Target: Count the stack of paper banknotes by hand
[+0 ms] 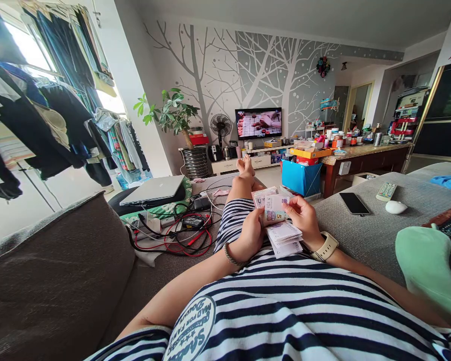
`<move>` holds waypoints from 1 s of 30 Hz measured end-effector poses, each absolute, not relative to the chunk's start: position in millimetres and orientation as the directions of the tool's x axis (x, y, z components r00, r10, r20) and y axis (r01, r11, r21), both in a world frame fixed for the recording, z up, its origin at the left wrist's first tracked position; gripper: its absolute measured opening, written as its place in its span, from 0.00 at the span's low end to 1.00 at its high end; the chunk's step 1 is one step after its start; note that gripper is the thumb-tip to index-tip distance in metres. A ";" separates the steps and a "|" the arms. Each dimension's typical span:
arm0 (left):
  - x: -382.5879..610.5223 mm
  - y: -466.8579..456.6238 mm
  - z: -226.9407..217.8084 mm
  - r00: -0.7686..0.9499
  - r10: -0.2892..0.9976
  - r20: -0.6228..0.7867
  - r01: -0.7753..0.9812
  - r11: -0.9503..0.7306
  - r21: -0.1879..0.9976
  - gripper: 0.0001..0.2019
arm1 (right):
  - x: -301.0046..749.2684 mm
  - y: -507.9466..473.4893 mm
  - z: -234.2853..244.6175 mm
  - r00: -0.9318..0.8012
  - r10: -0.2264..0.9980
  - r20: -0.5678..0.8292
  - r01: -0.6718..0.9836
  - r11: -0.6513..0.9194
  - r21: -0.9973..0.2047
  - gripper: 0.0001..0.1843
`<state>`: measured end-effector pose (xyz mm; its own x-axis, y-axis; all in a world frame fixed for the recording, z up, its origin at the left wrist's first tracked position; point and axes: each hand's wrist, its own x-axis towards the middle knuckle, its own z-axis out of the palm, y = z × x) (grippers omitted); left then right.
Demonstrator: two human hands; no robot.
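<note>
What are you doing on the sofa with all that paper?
A person lies back on a grey sofa, legs stretched out. The left hand holds a stack of banknotes from below, and the right hand pinches the top note and lifts it. To the right on the sofa lie a phone, a remote and a white mouse. To the left are a laptop and tangled cables. The television is on.
</note>
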<state>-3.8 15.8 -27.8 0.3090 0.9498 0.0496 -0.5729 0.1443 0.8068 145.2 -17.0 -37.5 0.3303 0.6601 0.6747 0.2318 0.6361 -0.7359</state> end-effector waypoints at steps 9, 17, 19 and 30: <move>-5.6 10.9 -24.5 0.324 0.945 0.039 -0.585 0.168 0.793 0.14 | 136.5 -27.9 -31.9 0.279 0.672 0.686 0.193 0.660 -0.726 0.31; -9.0 12.6 -28.6 0.342 0.938 0.058 -0.604 0.173 0.778 0.16 | 134.2 -37.9 -28.7 0.260 0.714 0.650 0.137 0.639 -0.757 0.34; -9.1 11.8 -28.2 0.337 0.940 0.061 -0.608 0.168 0.776 0.15 | 133.7 -38.2 -30.0 0.255 0.721 0.644 0.139 0.632 -0.763 0.34; -13.9 5.7 -27.1 0.320 0.945 0.072 -0.579 0.135 0.804 0.13 | 133.1 -24.3 -38.0 0.295 0.730 0.616 0.174 0.593 -0.786 0.36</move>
<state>-13.9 5.7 -27.1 0.3198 0.9448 0.0717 -0.5787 0.1348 0.8043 133.1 -24.3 -38.0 0.2951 0.7303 0.6161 0.1738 0.5930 -0.7862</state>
